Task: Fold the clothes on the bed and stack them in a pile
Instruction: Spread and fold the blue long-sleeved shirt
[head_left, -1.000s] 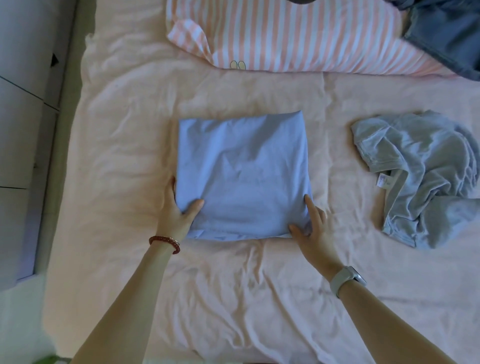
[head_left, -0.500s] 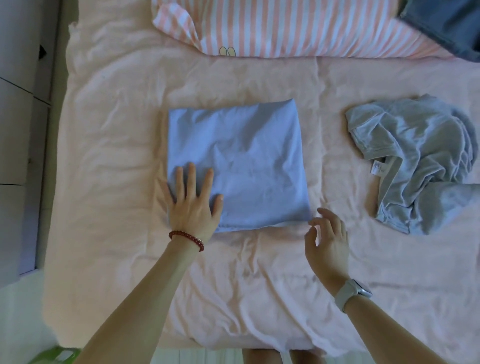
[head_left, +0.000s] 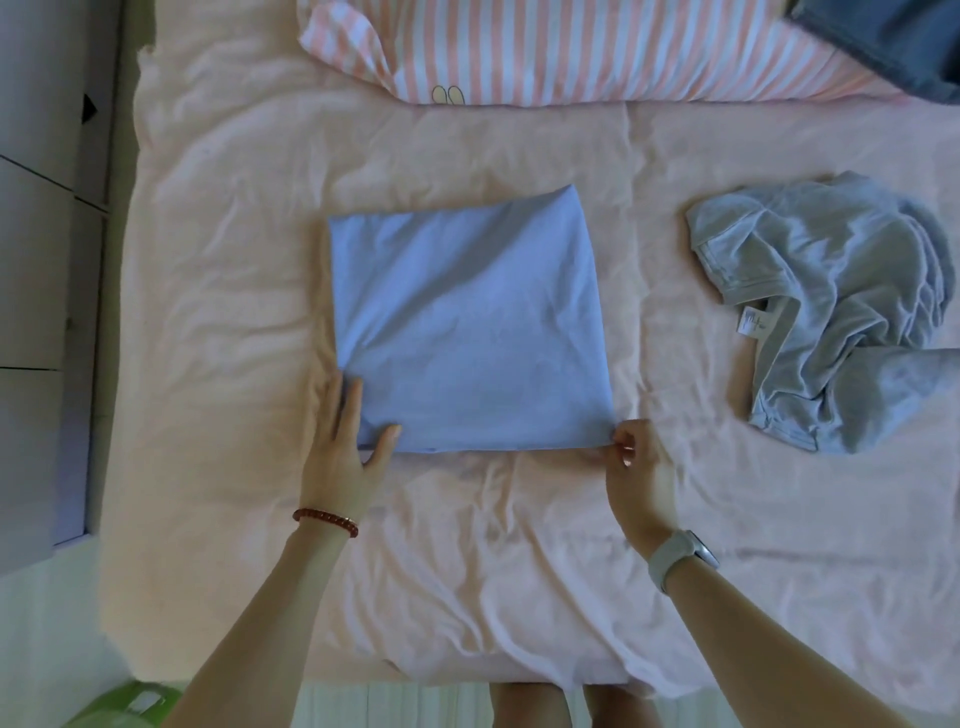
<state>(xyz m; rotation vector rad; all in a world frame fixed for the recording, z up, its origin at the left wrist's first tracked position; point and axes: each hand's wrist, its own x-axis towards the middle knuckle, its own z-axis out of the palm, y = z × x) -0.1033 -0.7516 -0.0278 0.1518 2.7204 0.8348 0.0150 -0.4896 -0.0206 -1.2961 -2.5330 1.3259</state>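
Squaring the near edge of a folded garment on the bed.

At lower centre, the left hand (head_left: 340, 457) lies flat with fingers straight and spread on the near-left corner of the folded light-blue cotton square (head_left: 467, 332), while the right hand (head_left: 636, 467) pinches its near-right corner. Mid-frame on the pink rumpled bedsheet (head_left: 218, 260), this cloth looks light, limp and non-slippery, best lifted from beneath both side edges. At right, further off, the crumpled grey-blue T-shirt (head_left: 841, 312) awaits folding.

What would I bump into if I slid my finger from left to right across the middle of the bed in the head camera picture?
Grey cabinet doors → rumpled pale pink bedsheet → folded light blue square garment → crumpled grey-blue shirt with a white label.
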